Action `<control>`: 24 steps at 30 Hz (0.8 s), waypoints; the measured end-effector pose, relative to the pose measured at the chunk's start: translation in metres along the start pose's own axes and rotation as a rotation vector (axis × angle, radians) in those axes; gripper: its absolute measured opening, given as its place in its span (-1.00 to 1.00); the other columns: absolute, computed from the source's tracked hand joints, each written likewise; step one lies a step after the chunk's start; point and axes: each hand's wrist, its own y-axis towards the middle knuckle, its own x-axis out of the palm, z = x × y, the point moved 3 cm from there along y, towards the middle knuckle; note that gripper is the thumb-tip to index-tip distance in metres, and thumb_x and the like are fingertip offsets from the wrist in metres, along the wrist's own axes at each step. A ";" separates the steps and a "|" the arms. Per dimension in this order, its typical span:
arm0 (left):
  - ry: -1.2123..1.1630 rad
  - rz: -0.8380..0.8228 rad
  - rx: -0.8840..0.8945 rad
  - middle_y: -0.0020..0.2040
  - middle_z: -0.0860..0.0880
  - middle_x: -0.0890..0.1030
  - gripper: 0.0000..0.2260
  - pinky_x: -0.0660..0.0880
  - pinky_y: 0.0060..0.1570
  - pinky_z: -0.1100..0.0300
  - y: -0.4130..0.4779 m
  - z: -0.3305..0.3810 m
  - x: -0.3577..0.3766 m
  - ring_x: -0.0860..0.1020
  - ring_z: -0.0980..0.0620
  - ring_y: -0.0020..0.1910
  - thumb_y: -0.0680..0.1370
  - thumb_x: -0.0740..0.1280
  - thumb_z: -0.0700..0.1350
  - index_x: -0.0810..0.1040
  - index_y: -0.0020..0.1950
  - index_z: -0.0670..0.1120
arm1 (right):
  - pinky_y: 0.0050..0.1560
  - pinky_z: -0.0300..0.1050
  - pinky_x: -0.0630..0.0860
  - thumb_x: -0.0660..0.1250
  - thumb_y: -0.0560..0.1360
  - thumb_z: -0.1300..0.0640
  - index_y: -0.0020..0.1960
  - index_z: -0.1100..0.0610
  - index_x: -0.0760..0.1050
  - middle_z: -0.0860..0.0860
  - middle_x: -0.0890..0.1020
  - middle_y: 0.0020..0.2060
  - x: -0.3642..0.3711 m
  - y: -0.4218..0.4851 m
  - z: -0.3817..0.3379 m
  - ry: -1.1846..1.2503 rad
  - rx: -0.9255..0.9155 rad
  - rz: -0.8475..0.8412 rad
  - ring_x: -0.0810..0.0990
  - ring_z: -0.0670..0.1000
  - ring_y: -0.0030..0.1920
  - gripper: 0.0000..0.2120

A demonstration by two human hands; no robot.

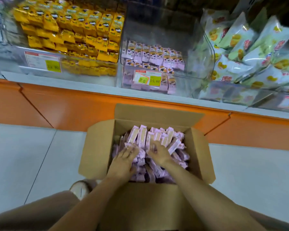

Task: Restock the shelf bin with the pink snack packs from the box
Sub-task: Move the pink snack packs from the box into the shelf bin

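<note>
An open cardboard box (pixel 97 147) sits on the floor in front of me, filled with pink snack packs (pixel 158 137). Both my hands are inside it. My left hand (pixel 127 155) presses against the left side of a raised bunch of packs. On the bunch's right side my right hand (pixel 158 152) does the same, fingers curled round the packs. Together the hands squeeze the bunch, whose upper ends stick up above the rest. On the shelf above, a clear bin (pixel 187 64) holds a low layer of the same pink packs (pixel 153 55) at its left and front.
A clear bin of yellow packs (pixel 70 35) stands left of the pink bin, and green-and-white bags (pixel 250 52) fill the bin on the right. An orange shelf front (pixel 65 107) runs behind the box. My shoe (pixel 80 187) rests beside the box's left corner.
</note>
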 end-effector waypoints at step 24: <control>-1.076 0.320 -0.427 -0.19 -0.14 0.63 -0.85 0.57 -0.14 -0.05 0.049 0.033 -0.030 0.59 -0.07 -0.24 0.51 0.42 -0.01 0.56 -0.08 -0.08 | -0.15 -0.28 0.57 0.30 0.54 0.34 0.25 0.13 0.37 0.01 0.52 -0.13 -0.051 -0.023 0.010 0.812 0.007 -0.102 0.63 -0.04 -0.25 -0.67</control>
